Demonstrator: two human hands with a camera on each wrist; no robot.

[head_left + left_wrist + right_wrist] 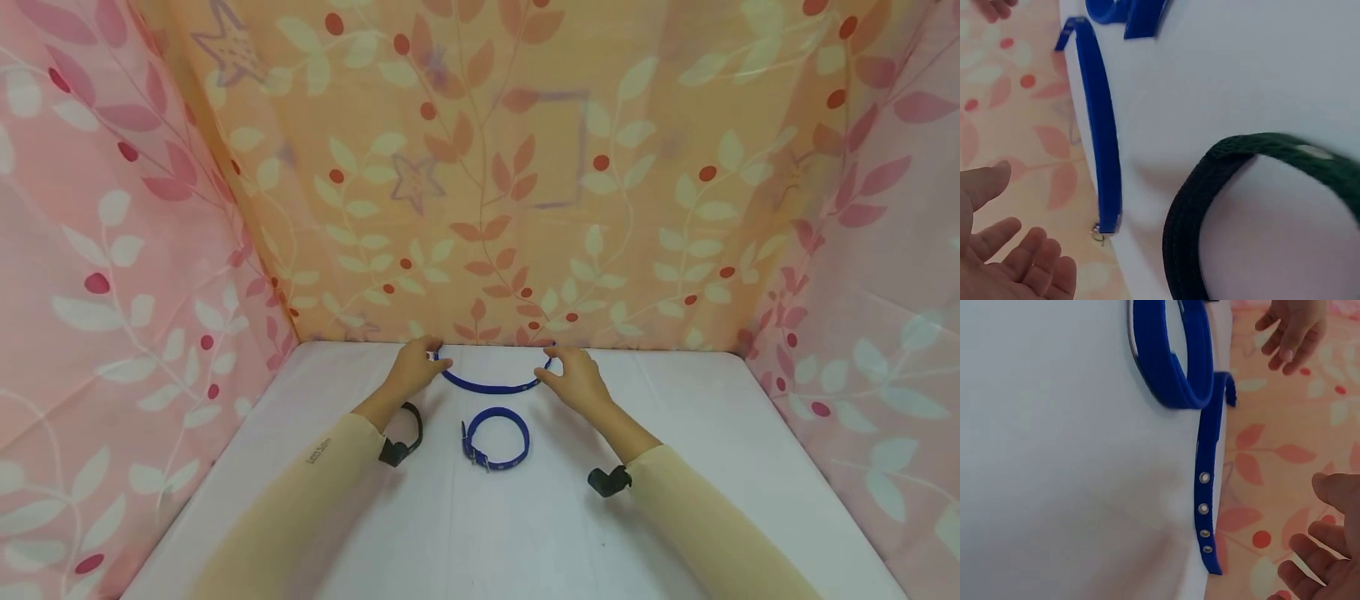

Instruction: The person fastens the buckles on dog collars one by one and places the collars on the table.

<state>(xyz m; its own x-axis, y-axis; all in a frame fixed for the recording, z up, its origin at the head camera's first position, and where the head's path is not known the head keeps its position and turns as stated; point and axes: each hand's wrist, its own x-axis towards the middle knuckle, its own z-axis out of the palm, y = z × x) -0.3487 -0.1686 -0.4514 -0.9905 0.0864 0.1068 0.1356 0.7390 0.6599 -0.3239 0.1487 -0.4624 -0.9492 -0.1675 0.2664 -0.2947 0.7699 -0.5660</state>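
A person's left hand (415, 367) and right hand (573, 379), fingers loosely spread and gripping nothing, flank the 2 ends of an unbuckled blue collar (491, 387) at the back of the white table (697, 433). A buckled blue collar (496, 439) lies nearer. Likely next: pinching both ends. No containers visible.

The head view looks forward and down over the white desk (675, 433) toward the leaf-patterned backdrop (525, 167). Each wrist view sits close above the desk, facing that backdrop. All three share the open blue strap (487, 387) (1102, 131) (1207, 487) lying near it.
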